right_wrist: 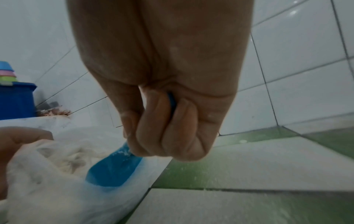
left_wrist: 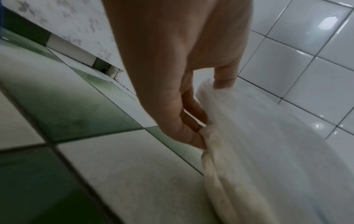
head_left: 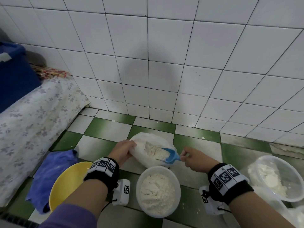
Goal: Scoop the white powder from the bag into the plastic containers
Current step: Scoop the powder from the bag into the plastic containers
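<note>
Scooping step: the left hand [head_left: 122, 150] is gripping the bag [head_left: 139, 139] rim open on the floor near the wall, while the right hand [head_left: 194, 159] is clutching the loaded scoop [head_left: 170, 156] inside. Next, probably a level lift to the nearer container [head_left: 158, 191].

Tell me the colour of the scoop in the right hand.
Blue. The scoop held by the right hand shows best in the head view, its bowl in the bag.

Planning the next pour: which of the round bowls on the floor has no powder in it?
The yellow bowl under the left wrist; the two clear plastic containers both hold powder.
</note>
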### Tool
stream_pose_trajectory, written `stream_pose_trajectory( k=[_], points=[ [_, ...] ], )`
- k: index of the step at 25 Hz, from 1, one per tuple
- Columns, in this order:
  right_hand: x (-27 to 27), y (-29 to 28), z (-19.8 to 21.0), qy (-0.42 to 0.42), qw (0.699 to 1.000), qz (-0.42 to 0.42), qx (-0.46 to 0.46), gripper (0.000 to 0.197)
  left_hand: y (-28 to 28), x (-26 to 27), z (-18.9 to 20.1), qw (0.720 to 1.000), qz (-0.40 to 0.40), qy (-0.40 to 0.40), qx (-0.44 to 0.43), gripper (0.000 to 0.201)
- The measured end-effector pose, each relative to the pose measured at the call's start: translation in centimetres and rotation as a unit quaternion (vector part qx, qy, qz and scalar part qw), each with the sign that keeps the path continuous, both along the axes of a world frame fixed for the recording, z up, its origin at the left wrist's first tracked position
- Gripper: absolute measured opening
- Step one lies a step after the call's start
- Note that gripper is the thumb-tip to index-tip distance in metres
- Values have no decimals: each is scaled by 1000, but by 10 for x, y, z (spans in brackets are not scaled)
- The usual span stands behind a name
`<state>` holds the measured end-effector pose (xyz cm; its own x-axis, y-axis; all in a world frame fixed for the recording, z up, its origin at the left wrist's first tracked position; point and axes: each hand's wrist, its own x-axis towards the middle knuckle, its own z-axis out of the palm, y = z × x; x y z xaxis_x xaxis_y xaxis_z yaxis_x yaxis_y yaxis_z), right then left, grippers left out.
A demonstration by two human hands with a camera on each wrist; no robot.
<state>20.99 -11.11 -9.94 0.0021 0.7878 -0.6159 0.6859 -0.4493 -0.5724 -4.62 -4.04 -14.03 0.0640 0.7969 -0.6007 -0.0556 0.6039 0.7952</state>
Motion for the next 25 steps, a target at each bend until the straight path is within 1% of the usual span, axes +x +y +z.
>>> stream_pose_trajectory(
  k=[2,4,5,7,9,11,14,17,19,22,25],
  points=[
    [0,0,2,-44,998,36,33,12,-3,-5,-1,999,-10,38,35,14],
    [-4,1,5,-87,991,73,64,13,-7,-4,-1,998,-35,32,38,21],
    [-7,1,6,-101,988,87,75,13,-10,-1,0,998,-58,18,19,27],
    [-10,1,10,-111,984,104,89,14,-15,4,6,994,-102,10,-45,36],
    [-9,4,16,-118,982,105,99,14,-17,6,9,989,-130,20,-74,36],
    [-5,9,22,-140,978,114,105,12,-15,6,8,989,-125,28,-68,34],
    [1,13,28,-178,970,146,83,10,-10,6,3,994,-94,48,-27,32],
    [1,12,26,-176,969,164,59,8,-4,7,1,996,-66,56,24,31],
    [0,12,24,-166,971,162,55,8,-4,9,1,997,-62,36,27,32],
    [2,14,22,-140,978,144,59,10,-9,15,1,996,-85,-12,-37,37],
    [1,16,22,-125,981,138,60,11,-12,18,8,988,-109,-21,-110,37]
  ],
)
